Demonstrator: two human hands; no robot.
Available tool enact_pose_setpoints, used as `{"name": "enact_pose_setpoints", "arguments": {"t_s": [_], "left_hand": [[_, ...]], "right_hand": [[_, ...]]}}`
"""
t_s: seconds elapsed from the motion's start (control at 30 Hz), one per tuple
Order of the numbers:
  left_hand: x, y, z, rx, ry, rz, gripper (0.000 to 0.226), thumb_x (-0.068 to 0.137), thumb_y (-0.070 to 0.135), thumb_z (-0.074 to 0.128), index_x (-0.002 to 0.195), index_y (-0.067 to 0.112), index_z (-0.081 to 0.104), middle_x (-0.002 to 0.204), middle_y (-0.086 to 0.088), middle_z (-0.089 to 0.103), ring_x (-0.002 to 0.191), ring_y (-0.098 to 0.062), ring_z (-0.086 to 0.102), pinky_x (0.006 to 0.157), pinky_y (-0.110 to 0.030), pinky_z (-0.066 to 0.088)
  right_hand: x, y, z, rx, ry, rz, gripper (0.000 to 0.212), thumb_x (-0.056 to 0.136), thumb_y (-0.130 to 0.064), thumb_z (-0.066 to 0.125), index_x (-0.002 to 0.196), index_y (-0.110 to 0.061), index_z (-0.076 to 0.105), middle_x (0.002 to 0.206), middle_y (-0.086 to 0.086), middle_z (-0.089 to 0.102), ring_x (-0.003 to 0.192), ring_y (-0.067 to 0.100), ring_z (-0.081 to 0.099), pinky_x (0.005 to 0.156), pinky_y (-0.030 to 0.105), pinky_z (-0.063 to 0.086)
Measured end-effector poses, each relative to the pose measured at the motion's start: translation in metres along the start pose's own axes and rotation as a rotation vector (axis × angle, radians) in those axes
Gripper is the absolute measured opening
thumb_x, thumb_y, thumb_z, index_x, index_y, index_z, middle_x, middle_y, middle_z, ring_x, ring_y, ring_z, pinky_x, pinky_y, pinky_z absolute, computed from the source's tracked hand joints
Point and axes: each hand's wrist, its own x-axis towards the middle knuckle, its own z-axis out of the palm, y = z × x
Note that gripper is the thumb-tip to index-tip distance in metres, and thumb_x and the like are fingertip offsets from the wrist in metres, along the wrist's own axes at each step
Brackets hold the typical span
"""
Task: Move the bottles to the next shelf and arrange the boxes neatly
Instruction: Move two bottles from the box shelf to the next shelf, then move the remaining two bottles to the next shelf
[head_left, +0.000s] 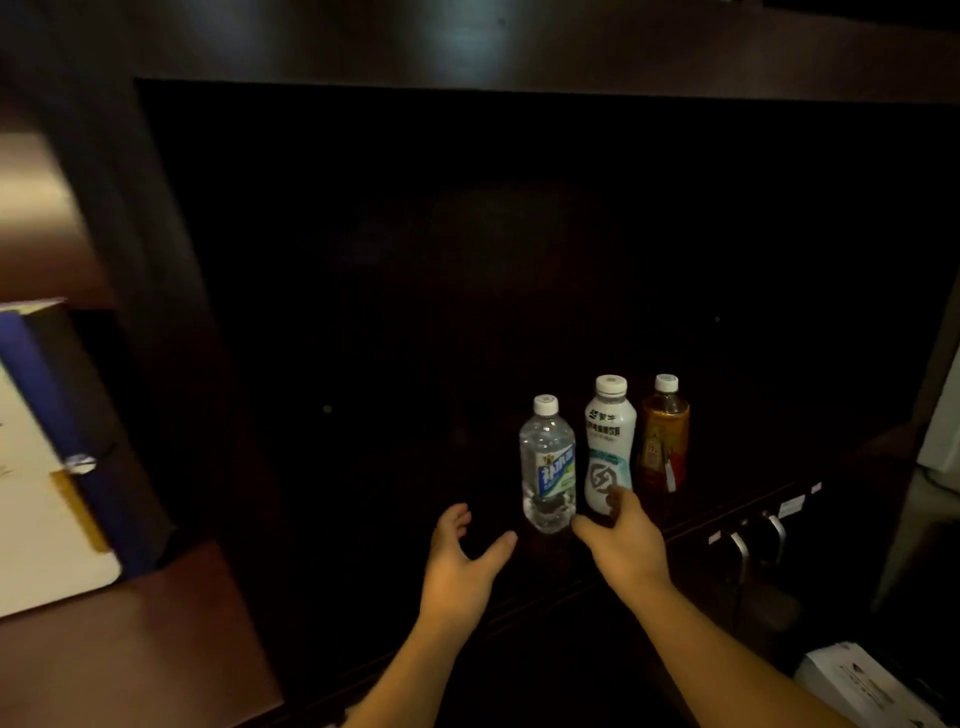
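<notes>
The right hand (621, 540) is reaching in at lower centre of the frame, its fingers spread around the foot of the white bottle (609, 447); a fingertip is lying against the bottle's lower front, while the thumb is pointing left toward the base of the clear bottle (547, 467). Whether the hand is actually gripping the white bottle or only touching it cannot be told, since the far fingers are hiding behind it. The left hand (460, 564) is hovering just left of the clear bottle, wide open, thumb stretched right, holding nothing and touching nothing.

Three bottles are standing upright in a row on the dark shelf (363, 519), right of centre: clear, then white, then the amber bottle (664, 436) farthest right, each with a white cap. The clear and white ones are standing very close together; whether they are touching is unclear.

The shelf interior is showing almost black, so its back and floor edges are hard to make out. At the left edge, a blurred white and blue box (47, 467) is sitting on a brown shelf (156, 649), cut off by the frame. Metal handles (753, 540) are glinting at lower right, and a pale box (862, 686) is sitting cropped in the bottom right corner.
</notes>
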Motion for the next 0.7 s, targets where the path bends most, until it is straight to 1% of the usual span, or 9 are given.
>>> {"name": "enact_pose_setpoints", "arguments": {"t_s": [0.1, 0.17, 0.27, 0.33, 0.4, 0.5, 0.57, 0.63, 0.7], "left_hand": [[-0.034, 0.000, -0.049, 0.035, 0.013, 0.034, 0.069, 0.074, 0.044, 0.075, 0.134, 0.029, 0.045, 0.124, 0.014, 0.051, 0.111, -0.002, 0.048, 0.092, -0.022, 0.037], [-0.061, -0.004, -0.091, 0.056, -0.019, 0.063, 0.057, 0.076, 0.046, 0.072, 0.127, 0.031, 0.051, 0.115, 0.020, 0.053, 0.106, 0.001, 0.052, 0.091, -0.021, 0.041], [-0.103, -0.015, -0.167, 0.097, -0.025, 0.112, 0.026, 0.080, 0.048, 0.066, 0.103, 0.040, 0.060, 0.104, 0.018, 0.061, 0.096, 0.002, 0.057, 0.078, -0.017, 0.051], [-0.126, -0.025, -0.222, 0.211, 0.029, 0.158, 0.005, 0.083, 0.044, 0.062, 0.087, 0.041, 0.063, 0.095, 0.014, 0.065, 0.088, 0.001, 0.059, 0.069, -0.006, 0.043], [-0.147, -0.039, -0.280, 0.343, 0.080, 0.171, 0.008, 0.086, 0.041, 0.059, 0.086, 0.036, 0.065, 0.091, 0.013, 0.066, 0.085, 0.001, 0.058, 0.070, -0.010, 0.038], [-0.177, -0.060, -0.371, 0.449, 0.184, 0.126, 0.011, 0.087, 0.034, 0.059, 0.087, 0.028, 0.068, 0.089, 0.010, 0.068, 0.083, -0.005, 0.060, 0.075, -0.022, 0.043], [-0.194, -0.072, -0.429, 0.520, 0.270, 0.083, 0.011, 0.086, 0.031, 0.059, 0.086, 0.025, 0.068, 0.087, 0.008, 0.068, 0.084, -0.008, 0.061, 0.076, -0.026, 0.045], [-0.210, -0.082, -0.484, 0.602, 0.348, 0.036, 0.010, 0.086, 0.030, 0.059, 0.086, 0.024, 0.067, 0.089, 0.008, 0.067, 0.083, -0.009, 0.060, 0.075, -0.028, 0.046], [-0.223, -0.089, -0.532, 0.706, 0.411, -0.008, 0.010, 0.086, 0.031, 0.058, 0.086, 0.025, 0.066, 0.088, 0.009, 0.065, 0.081, -0.009, 0.058, 0.071, -0.028, 0.045]], "right_hand": [[-0.047, -0.023, 0.021, -0.042, -0.038, -0.015, 0.044, 0.078, -0.034, 0.072, 0.118, -0.025, 0.058, 0.110, -0.006, 0.065, 0.090, 0.011, 0.059, 0.076, 0.030, 0.044], [-0.080, -0.035, 0.041, -0.080, -0.073, 0.011, 0.043, 0.080, -0.035, 0.070, 0.119, -0.020, 0.060, 0.110, -0.001, 0.065, 0.094, 0.016, 0.061, 0.078, 0.031, 0.045], [-0.140, -0.055, 0.077, -0.108, -0.129, 0.001, 0.036, 0.082, -0.036, 0.068, 0.114, -0.020, 0.063, 0.099, -0.006, 0.065, 0.087, 0.012, 0.061, 0.070, 0.027, 0.045], [-0.179, -0.069, 0.107, -0.127, -0.177, -0.027, 0.026, 0.083, -0.037, 0.066, 0.105, -0.021, 0.065, 0.088, -0.010, 0.064, 0.077, 0.007, 0.060, 0.060, 0.024, 0.043], [-0.220, -0.084, 0.141, -0.136, -0.207, -0.058, 0.019, 0.083, -0.037, 0.065, 0.095, -0.023, 0.067, 0.083, -0.008, 0.065, 0.073, 0.008, 0.061, 0.057, 0.025, 0.044], [-0.276, -0.109, 0.197, -0.158, -0.267, -0.098, 0.011, 0.083, -0.038, 0.063, 0.083, -0.027, 0.066, 0.079, -0.007, 0.067, 0.069, 0.011, 0.061, 0.058, 0.029, 0.047], [-0.305, -0.126, 0.232, -0.166, -0.320, -0.136, 0.010, 0.081, -0.037, 0.062, 0.076, -0.028, 0.064, 0.072, -0.007, 0.066, 0.062, 0.010, 0.060, 0.052, 0.026, 0.044], [-0.329, -0.145, 0.265, -0.180, -0.375, -0.173, 0.011, 0.080, -0.037, 0.062, 0.073, -0.028, 0.063, 0.069, -0.009, 0.064, 0.060, 0.008, 0.058, 0.049, 0.024, 0.041], [-0.348, -0.164, 0.297, -0.207, -0.438, -0.201, 0.011, 0.080, -0.037, 0.061, 0.073, -0.028, 0.063, 0.071, -0.011, 0.064, 0.063, 0.009, 0.058, 0.051, 0.024, 0.044]]}}
